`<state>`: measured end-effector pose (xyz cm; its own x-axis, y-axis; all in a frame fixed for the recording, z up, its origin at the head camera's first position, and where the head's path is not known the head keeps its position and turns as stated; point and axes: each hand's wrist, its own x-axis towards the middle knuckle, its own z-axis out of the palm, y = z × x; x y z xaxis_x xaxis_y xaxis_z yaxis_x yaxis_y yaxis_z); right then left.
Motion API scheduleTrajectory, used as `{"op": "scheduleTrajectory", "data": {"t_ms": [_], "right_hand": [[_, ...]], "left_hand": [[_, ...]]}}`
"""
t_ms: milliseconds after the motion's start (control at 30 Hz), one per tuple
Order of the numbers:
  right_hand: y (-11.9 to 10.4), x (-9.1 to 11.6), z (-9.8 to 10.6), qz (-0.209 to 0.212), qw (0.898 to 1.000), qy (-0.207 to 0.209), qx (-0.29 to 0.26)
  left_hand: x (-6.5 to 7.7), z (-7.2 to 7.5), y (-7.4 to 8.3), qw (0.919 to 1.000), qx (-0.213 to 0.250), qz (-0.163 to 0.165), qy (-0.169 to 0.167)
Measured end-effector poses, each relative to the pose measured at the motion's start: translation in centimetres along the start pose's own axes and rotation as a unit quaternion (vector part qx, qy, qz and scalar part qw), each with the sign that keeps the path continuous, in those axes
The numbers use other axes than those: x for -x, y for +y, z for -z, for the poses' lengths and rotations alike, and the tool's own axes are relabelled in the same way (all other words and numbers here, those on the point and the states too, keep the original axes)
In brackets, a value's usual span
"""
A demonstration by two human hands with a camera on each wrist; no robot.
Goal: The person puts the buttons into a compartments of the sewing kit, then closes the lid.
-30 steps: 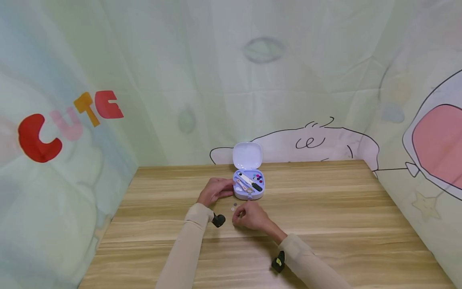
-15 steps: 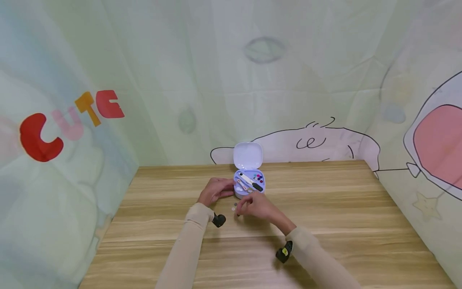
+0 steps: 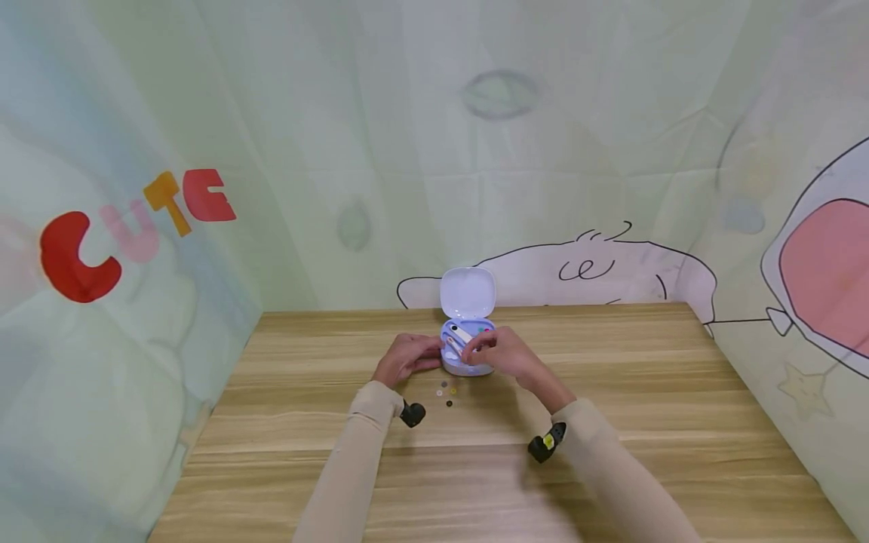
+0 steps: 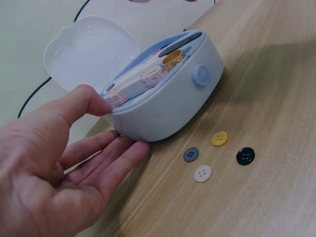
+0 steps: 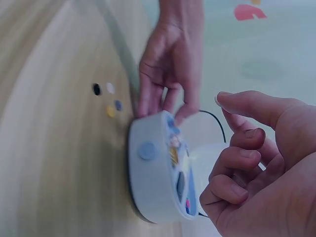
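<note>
A pale blue sewing box (image 3: pixel 468 369) stands with its white lid (image 3: pixel 468 292) raised. My left hand (image 4: pixel 59 182) holds the box's left end, thumb over the rim and fingers low against the side. Over the open box, my right hand (image 3: pixel 505 353) has its fingers loosely bent and holds nothing in the right wrist view. Inside lie a folded tape measure (image 4: pixel 136 88), a gold thimble (image 4: pixel 173 59) and a long white tool with a dark end (image 4: pixel 181 44). On the table in front are yellow (image 4: pixel 219 138), grey-blue (image 4: pixel 191 154), black (image 4: pixel 245 156) and white buttons (image 4: pixel 202 173).
The wood-grain table (image 3: pixel 305 354) reaches back to a printed fabric curtain (image 3: pixel 305 188), right behind the raised lid. A round clasp (image 4: pixel 201 75) sticks out from the box's front. Both wrists carry small black cameras.
My right hand has gone from the table in front up and right to above the box. The black button now lies on the table, with the yellow one in sight. My left hand stays put.
</note>
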<state>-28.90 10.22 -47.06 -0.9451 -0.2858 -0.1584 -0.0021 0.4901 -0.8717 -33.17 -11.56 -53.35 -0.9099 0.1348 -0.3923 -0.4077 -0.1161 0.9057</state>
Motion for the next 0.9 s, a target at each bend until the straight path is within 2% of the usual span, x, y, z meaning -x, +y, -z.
{"op": "scheduleTrajectory", "data": {"t_ms": [267,600,900], "right_hand": [[-0.1,-1.2,2.0,-0.067,0.996,0.012,-0.058],[0.0,-2.9,3.0,-0.088,0.990,0.029,-0.105],[0.4,-4.2,3.7,-0.107,0.985,0.044,-0.128]], "left_hand": [[0.2,0.0,0.1,1.0000,0.000,0.003,0.003],[0.2,-0.1,0.2,0.9999,-0.007,0.006,0.004],[0.4,-0.1,0.2,0.9999,0.010,0.004,-0.002]]}}
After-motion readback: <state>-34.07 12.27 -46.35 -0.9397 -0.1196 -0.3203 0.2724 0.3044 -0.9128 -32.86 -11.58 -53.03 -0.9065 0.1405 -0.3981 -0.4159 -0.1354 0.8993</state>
